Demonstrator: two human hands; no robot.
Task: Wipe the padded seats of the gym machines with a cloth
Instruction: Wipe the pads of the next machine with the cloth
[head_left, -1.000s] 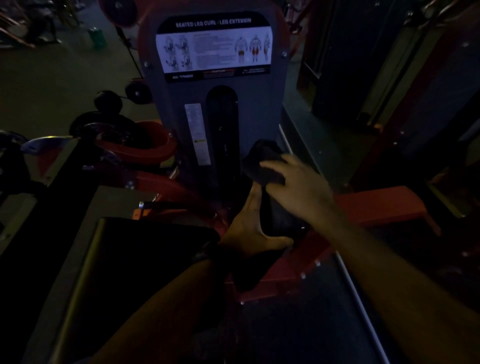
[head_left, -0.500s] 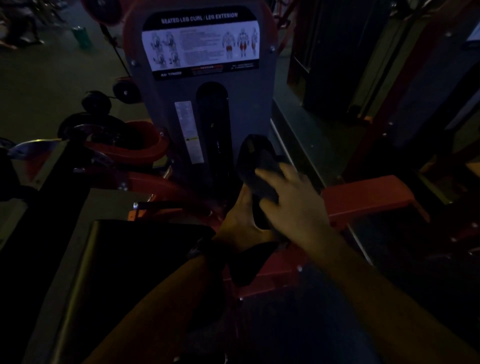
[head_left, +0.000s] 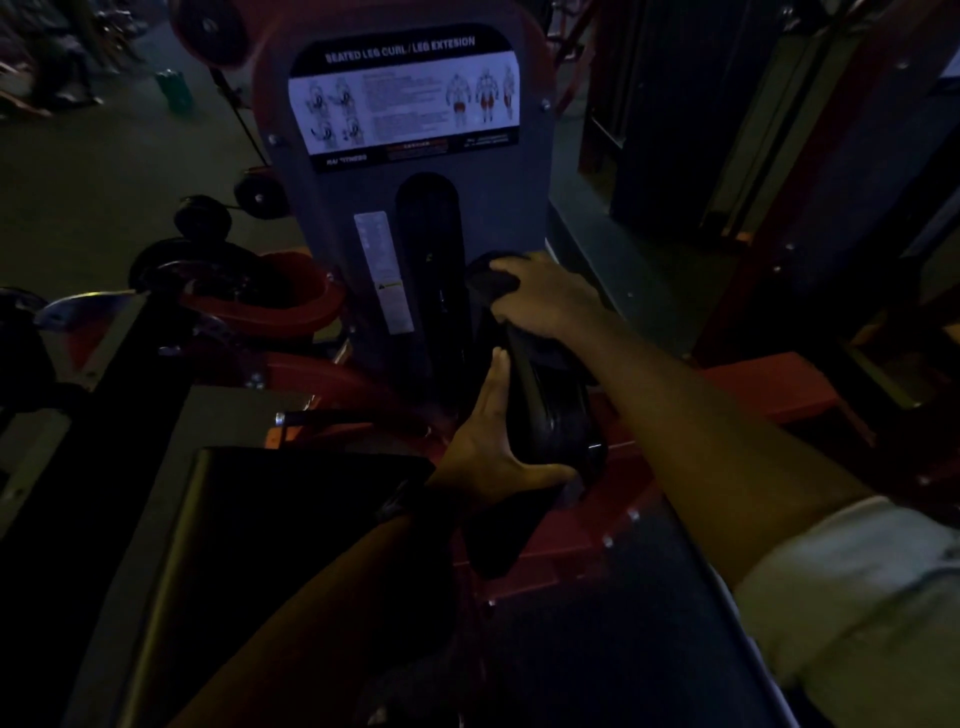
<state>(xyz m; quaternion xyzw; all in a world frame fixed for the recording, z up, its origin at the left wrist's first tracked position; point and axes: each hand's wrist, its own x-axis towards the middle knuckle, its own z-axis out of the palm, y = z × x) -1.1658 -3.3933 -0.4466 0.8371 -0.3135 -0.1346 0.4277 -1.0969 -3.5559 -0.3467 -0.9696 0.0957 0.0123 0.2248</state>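
In dim light a black cylindrical roller pad (head_left: 550, 410) of a seated leg curl / leg extension machine lies lengthwise in front of me. My right hand (head_left: 550, 304) curls over a dark cloth (head_left: 491, 283) and presses it on the pad's far end. My left hand (head_left: 491, 441) braces the pad's near end, fingers straight along its left side and thumb stretched across the near face. A black padded seat (head_left: 291, 519) lies at lower left, partly hidden by my left forearm.
The grey weight-stack cover (head_left: 498, 197) with its instruction placard (head_left: 405, 98) rises just behind the pad. Red frame bars (head_left: 779, 384) run right. Weight plates (head_left: 205, 221) and a red guard (head_left: 296, 306) sit left. A green bottle (head_left: 174, 91) stands on the floor; another machine (head_left: 675, 130) is at right.
My right hand slid the cloth away from me along the roller pad, from its middle to the far end. My left hand stayed at the near end.
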